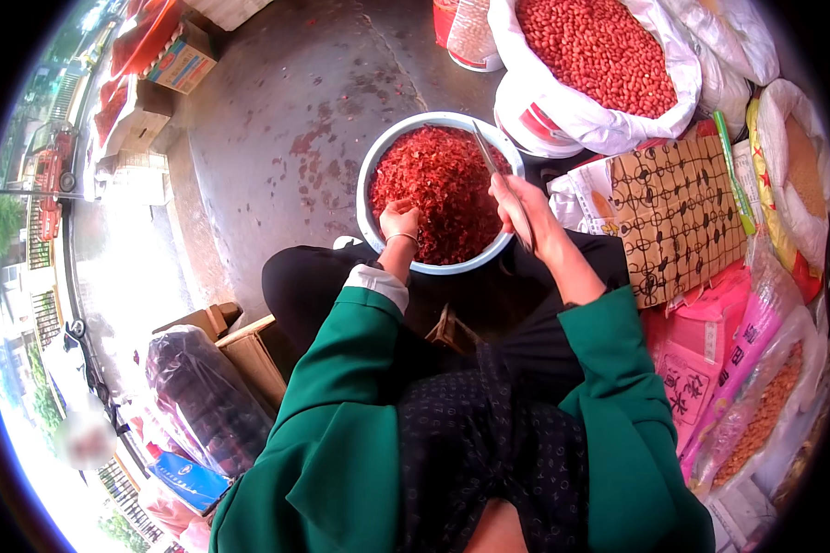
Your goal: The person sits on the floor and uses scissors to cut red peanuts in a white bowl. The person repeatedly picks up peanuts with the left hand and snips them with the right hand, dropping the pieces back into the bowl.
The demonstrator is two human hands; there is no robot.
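Observation:
A light-blue round basin [365,220] stands before me between my knees, heaped with red, flaky pieces that look like cut dried chillies [443,186]. My left hand [400,221] is over the near left part of the heap with its fingers curled together. Whether something small is pinched in them cannot be made out. At the basin's right rim, my right hand [523,207] grips a long metal tool, apparently scissors [485,146]. Its pointed end reaches over the heap towards the far rim, and its lower part shows below my fingers.
A white sack of red-skinned peanuts [595,55] stands at the far right, beside a white bucket [526,117]. Flattened patterned cardboard [678,218] lies right of my knee, above pink packages [692,359]. Cardboard boxes [256,352] sit at the left. Stained concrete floor [283,138] stretches beyond.

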